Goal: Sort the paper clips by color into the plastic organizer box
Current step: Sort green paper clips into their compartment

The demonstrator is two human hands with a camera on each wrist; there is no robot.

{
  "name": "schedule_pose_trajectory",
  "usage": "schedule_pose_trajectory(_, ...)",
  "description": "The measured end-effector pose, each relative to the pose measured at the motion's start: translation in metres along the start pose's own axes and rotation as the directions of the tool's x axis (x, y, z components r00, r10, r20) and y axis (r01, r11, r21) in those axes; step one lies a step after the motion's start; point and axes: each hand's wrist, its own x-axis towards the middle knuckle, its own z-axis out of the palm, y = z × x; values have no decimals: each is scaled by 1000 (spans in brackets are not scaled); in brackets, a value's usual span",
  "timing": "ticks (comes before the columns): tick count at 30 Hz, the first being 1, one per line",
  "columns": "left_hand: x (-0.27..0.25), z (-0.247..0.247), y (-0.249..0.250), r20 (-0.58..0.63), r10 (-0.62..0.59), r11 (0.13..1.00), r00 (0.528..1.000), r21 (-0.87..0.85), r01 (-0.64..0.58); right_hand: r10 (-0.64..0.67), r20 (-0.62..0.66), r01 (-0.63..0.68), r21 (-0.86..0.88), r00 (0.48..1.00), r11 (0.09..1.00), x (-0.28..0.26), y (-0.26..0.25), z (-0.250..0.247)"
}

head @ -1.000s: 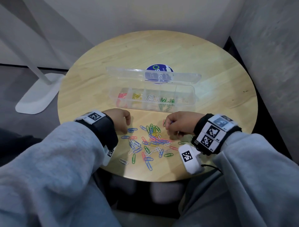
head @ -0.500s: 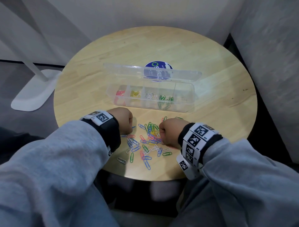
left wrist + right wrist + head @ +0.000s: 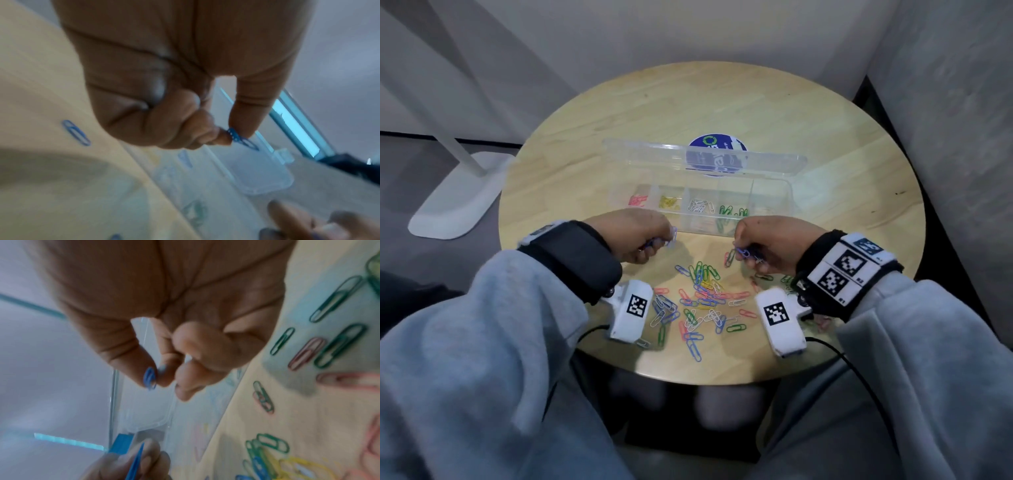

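A clear plastic organizer box [image 3: 789, 202] stands open in the middle of the round table, its lid [image 3: 640, 152] tipped back. Its compartments hold, left to right, pink, yellow, white and green clips; the rightmost looks bare. A loose pile of mixed paper clips [image 3: 705, 298] lies between my wrists. My left hand [image 3: 667, 238] pinches a blue clip [image 3: 236, 138] between thumb and forefinger, just in front of the box. My right hand [image 3: 743, 253] pinches another blue clip [image 3: 150, 378] near the green compartment.
The wooden table [image 3: 842, 178] has a blue round sticker [image 3: 717, 144] behind the box lid. Walls close in at the back and right. A white stand base [image 3: 458, 202] sits on the floor to the left. Green and pink clips [image 3: 320, 345] lie under my right hand.
Both hands have lifted off the pile and moved forward toward the box front, each now holding a blue clip. The right hand has also shifted to the right.
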Motion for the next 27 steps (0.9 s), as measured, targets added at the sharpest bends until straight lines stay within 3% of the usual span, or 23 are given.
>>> schedule_pose_trajectory(5,-11,-6,15,131,99,893,986,-449,-30,-1,-32,7,202,999,979,-4,-4,-2)
schedule_pose_trajectory(9,-13,-8,15,186,127,827,974,-562,0,0,-44,13,284,999,959,-4,-5,-4)
schedule_pose_trajectory(14,-10,-1,17,149,22,846,989,-529,61,13,-36,-1,331,999,944,-10,-14,-9)
schedule_pose_trajectory(17,-5,7,18,78,-18,897,997,-440,51,-27,-146,88,423,989,902,-13,-22,-23)
schedule_pose_trajectory(21,2,23,35,10,4,933,1000,-359,0,-40,-341,223,518,939,826,-9,-28,-38)
schedule_pose_trajectory(27,16,54,75,-3,109,973,994,-204,-107,50,-480,174,411,876,895,-4,-25,-43)
